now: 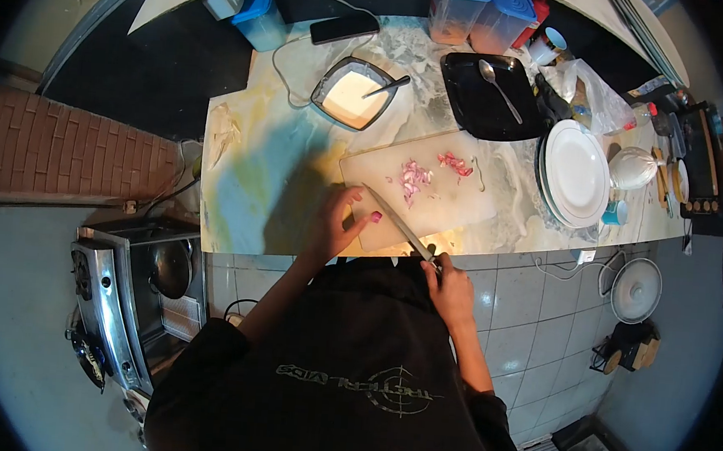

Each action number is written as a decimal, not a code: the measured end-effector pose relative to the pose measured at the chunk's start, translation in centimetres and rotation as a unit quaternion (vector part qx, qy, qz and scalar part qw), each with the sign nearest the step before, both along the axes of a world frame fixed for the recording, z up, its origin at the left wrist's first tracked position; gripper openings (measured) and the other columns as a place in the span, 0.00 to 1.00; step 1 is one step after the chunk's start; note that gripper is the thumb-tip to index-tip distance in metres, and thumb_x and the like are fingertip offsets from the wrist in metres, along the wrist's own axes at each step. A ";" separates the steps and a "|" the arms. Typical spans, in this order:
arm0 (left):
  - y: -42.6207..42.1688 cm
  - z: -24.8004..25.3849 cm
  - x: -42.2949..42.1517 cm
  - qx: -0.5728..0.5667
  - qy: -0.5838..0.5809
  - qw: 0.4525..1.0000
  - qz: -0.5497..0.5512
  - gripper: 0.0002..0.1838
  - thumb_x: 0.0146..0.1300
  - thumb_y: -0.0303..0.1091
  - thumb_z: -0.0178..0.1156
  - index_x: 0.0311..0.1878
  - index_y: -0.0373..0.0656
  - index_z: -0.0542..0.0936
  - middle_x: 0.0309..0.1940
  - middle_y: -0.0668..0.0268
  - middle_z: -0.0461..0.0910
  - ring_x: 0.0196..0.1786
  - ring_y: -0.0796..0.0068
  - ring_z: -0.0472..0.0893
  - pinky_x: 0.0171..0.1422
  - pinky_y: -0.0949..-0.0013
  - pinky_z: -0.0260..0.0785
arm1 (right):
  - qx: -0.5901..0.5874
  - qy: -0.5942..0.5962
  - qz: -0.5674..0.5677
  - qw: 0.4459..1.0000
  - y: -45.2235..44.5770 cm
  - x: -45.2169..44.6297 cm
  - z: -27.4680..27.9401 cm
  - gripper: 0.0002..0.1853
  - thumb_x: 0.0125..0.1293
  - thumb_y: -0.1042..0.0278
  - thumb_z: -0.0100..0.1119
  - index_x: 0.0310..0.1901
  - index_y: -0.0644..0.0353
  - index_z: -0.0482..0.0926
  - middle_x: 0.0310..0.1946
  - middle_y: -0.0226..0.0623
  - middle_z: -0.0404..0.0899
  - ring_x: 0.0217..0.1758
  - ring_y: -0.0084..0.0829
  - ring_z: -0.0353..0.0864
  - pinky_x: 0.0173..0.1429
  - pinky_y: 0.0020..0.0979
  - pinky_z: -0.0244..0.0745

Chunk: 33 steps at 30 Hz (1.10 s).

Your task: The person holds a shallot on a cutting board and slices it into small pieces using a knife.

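My right hand (pixel 446 292) is wrapped round the handle of a kitchen knife (pixel 401 224). Its long blade slants up and left across the white cutting board (pixel 465 206). My left hand (pixel 338 225) is at the board's left edge, thumb and fingers apart, with the fingertips near the knife's tip. A small purple-red piece, apparently shallot (pixel 375 216), lies at the left thumb's tip; whether the thumb touches it I cannot tell. Farther up the board are a pile of chopped shallot (pixel 414 179) and a smaller heap of red chopped pieces (pixel 455 164).
Behind the board stand a dark bowl of pale batter (pixel 349 97) with a utensil in it and a black tray (pixel 463 94) holding a spoon (pixel 500 91). Stacked white plates (pixel 577 173) are to the right. A phone (pixel 344 29) and lidded containers (pixel 501 22) line the back.
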<state>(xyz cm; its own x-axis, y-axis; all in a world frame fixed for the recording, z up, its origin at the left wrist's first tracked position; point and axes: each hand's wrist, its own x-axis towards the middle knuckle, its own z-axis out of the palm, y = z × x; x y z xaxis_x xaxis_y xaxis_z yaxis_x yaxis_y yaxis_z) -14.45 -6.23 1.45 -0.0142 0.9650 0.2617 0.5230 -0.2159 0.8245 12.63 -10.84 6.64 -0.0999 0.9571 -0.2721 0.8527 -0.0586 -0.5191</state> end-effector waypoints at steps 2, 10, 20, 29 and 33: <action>-0.3 1.3 -0.1 -0.007 0.058 0.997 -0.055 0.24 0.59 0.30 0.71 0.60 0.43 0.78 0.46 0.61 0.79 0.50 0.60 0.77 0.58 0.61 0.71 | -0.010 -0.047 0.036 0.998 0.6 0.1 -0.5 0.20 0.74 0.48 0.58 0.45 0.60 0.76 0.28 0.52 0.85 0.33 0.58 0.86 0.36 0.53 0.80; 0.4 0.0 1.2 0.046 0.147 0.985 -0.073 0.12 0.62 0.33 0.69 0.48 0.46 0.85 0.46 0.65 0.79 0.52 0.62 0.77 0.58 0.61 0.70 | 0.014 -0.052 0.000 0.999 1.1 0.1 -0.7 0.20 0.75 0.47 0.57 0.42 0.60 0.74 0.26 0.53 0.84 0.32 0.59 0.85 0.35 0.53 0.79; 2.3 0.2 2.8 0.031 0.145 0.989 -0.013 0.11 0.64 0.35 0.67 0.49 0.47 0.83 0.46 0.65 0.79 0.52 0.60 0.78 0.60 0.58 0.69 | -0.019 0.136 -0.069 0.988 0.5 1.1 0.5 0.19 0.74 0.55 0.61 0.40 0.68 0.78 0.18 0.53 0.76 0.21 0.53 0.80 0.28 0.44 0.69; 3.0 -2.8 2.7 0.028 0.052 0.997 -0.051 0.12 0.62 0.26 0.68 0.48 0.39 0.81 0.45 0.58 0.76 0.48 0.54 0.79 0.51 0.57 0.74 | -0.020 0.198 -0.112 0.974 -1.6 0.1 0.2 0.19 0.74 0.55 0.62 0.41 0.69 0.77 0.19 0.52 0.76 0.18 0.44 0.77 0.26 0.40 0.66; 3.1 -1.6 2.2 -0.021 0.024 0.999 -0.025 0.12 0.59 0.22 0.69 0.46 0.38 0.80 0.43 0.58 0.76 0.41 0.59 0.82 0.49 0.63 0.75 | -0.022 0.252 -0.103 0.962 -1.8 -0.5 -0.2 0.20 0.75 0.54 0.60 0.42 0.69 0.77 0.23 0.54 0.79 0.23 0.48 0.82 0.28 0.40 0.69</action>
<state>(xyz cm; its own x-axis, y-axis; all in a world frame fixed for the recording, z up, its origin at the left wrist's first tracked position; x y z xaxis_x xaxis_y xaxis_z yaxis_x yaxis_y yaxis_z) -12.22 -3.12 -0.17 0.0454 0.9742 0.2212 0.5515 -0.2090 0.8076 12.13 -12.65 6.46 -0.0400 0.9594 -0.2790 0.4612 -0.2300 -0.8570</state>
